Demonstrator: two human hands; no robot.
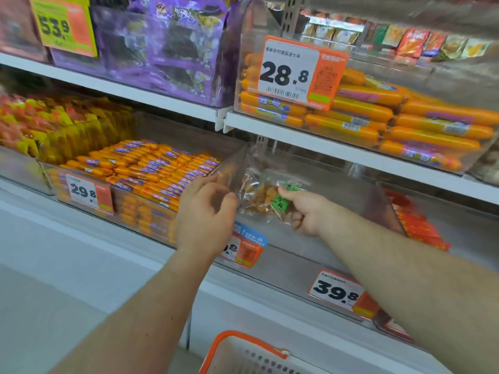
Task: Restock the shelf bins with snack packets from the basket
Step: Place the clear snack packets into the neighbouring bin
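Note:
A clear snack packet (260,194) with brown pieces and a green label hangs over the front of a nearly bare clear shelf bin (337,190) on the middle shelf. My right hand (305,211) grips the packet's green-labelled lower right corner. My left hand (206,214) pinches the packet's clear left edge, fingers curled. A white basket (243,357) with an orange handle sits at the bottom edge below my arms; what it holds is out of sight.
Left of the bare bin stands a bin full of orange sausage sticks (145,168) tagged 29.8. Red packets (415,222) fill the bin on the right. Large orange sausages (378,114) and purple bags (167,47) sit on the shelf above. Price tags line the shelf edges.

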